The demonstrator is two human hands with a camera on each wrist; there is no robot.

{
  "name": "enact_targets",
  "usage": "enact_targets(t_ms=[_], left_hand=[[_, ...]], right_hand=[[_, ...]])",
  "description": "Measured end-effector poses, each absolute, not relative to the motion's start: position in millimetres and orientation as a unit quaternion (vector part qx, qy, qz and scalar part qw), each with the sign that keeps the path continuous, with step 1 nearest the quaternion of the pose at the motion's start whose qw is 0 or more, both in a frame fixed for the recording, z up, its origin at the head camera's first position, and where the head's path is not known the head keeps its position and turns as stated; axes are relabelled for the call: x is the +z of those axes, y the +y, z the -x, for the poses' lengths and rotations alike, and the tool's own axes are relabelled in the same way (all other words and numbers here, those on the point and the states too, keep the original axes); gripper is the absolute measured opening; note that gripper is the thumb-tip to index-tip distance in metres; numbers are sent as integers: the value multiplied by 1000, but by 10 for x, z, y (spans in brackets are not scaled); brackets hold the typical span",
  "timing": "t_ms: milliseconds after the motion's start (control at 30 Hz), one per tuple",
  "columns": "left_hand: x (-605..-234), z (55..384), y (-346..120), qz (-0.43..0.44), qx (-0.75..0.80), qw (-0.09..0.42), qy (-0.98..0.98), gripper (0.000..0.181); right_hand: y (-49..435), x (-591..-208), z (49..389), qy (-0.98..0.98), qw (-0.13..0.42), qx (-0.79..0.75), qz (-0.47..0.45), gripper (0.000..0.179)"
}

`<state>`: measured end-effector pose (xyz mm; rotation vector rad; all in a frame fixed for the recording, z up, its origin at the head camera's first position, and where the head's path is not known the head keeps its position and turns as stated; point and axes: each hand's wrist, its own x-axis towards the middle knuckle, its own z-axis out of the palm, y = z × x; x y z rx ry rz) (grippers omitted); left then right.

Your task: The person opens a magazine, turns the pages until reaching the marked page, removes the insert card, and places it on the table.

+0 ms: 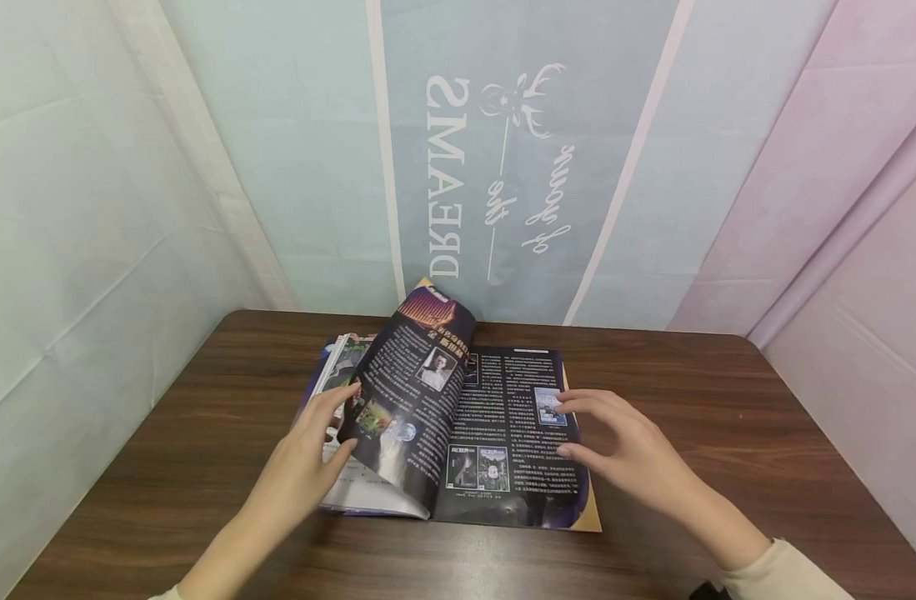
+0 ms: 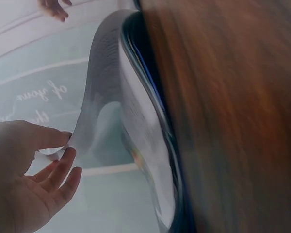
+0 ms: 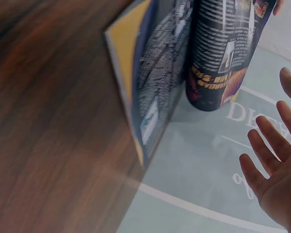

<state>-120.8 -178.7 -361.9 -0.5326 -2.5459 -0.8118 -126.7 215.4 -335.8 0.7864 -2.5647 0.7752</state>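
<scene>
An open magazine (image 1: 503, 500) with dark printed pages lies on the wooden table. One of its pages (image 1: 408, 392) stands lifted and curved over the left half, pinched at its edge between the thumb and finger of my left hand (image 1: 307, 450). The left wrist view shows this page (image 2: 99, 82) arching up from the stack, with the left hand (image 2: 43, 170) at its free edge. Over the right half, my right hand (image 1: 623, 450) hovers with spread fingers and holds nothing. Its fingers also appear apart from the magazine (image 3: 160, 73) in the right wrist view, where the right hand (image 3: 281, 170) is at the right.
The brown wooden table (image 1: 728, 433) extends around the magazine on both sides. Behind it hangs a pale blue and pink cloth backdrop (image 1: 600, 167) with mirrored lettering. White fabric (image 1: 75, 208) closes off the left side. A small black object (image 1: 708, 591) sits by the right sleeve.
</scene>
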Motion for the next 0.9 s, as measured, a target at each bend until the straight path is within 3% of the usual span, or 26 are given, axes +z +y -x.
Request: enact_targets(t_ms=[333,900], left_hand=[[-3687,1138,-2033,159,-278,188,-928,79],[-3772,1105,-2205,113,-254,56,-959,75]], right_hand=[[2317,-3515,1251,-914,145,245,-289,49],[2542,-3729,1199,-919,80,222,-316,43]])
